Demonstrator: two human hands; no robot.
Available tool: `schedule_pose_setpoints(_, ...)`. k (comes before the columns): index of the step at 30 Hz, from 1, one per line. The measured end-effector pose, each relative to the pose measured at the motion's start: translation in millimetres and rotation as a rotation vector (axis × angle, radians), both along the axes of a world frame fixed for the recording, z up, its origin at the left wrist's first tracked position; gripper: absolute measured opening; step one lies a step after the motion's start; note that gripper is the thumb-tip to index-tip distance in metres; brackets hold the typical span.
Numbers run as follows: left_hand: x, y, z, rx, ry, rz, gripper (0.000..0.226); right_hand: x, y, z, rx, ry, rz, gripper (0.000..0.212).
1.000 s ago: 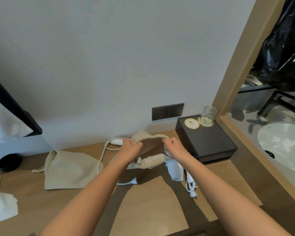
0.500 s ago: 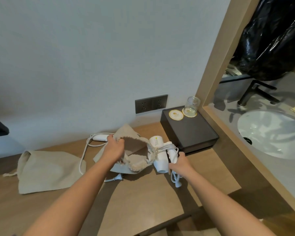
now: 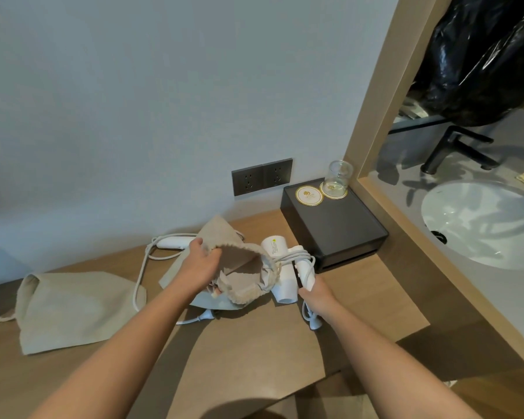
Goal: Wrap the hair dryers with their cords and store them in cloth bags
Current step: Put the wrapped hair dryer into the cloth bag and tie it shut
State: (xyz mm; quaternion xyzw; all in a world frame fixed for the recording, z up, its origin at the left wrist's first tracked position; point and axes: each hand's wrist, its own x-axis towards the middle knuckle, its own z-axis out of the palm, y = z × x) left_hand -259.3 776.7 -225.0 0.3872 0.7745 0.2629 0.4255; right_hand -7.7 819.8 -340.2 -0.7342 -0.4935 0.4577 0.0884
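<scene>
Lifted slightly since half second ago: wrapped hair dryer (image 3: 282,267), right hand (image 3: 316,294) grip closed round handle, beside bag mouth. Left hand (image 3: 201,267) grip pinching cloth bag (image 3: 239,267) rim open above table (image 3: 254,352).

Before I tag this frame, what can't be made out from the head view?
- Second hair dryer: body mostly behind the open cloth bag.
- Right hand grip on the wrapped hair dryer: fingers underneath, unseen.
- Dryer label: too small to read.
- Black bag: cut by the frame edge.
</scene>
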Motion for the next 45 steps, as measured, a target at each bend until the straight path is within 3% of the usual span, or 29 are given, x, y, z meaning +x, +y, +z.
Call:
schedule_pose_setpoints(7,-3.9,-1.5,-8.0,0.03,0.062,-0.06,0.063,-5.3,-0.4,9.5,0.108,-0.036,-0.052,0.03)
schedule_pose_setpoints(19,-13.0,-4.7,-9.0,0.055,0.08,-0.092,0.059,54.4,-42.8,56.5,0.155,-0.128,0.108,0.023)
schedule_pose_setpoints(28,4.8,-13.3,-5.6,0.037,0.171,-0.036,0.056,102.4,-49.2,115.1,0.174,-0.016,0.371,0.006)
schedule_pose_setpoints(34,22.3,-24.0,0.0,-0.013,0.265,0.012,0.053,115.2,-35.9,143.0,0.11,0.097,0.589,0.015)
schedule_pose_setpoints(39,33.6,-31.4,4.1,-0.029,0.314,0.033,0.055,88.3,-33.2,140.3,0.031,0.153,0.805,0.015)
schedule_pose_setpoints(45,15.9,-43.2,-3.5,0.037,0.238,-0.042,0.053,37.8,-30.3,130.9,-0.065,0.209,0.98,0.014)
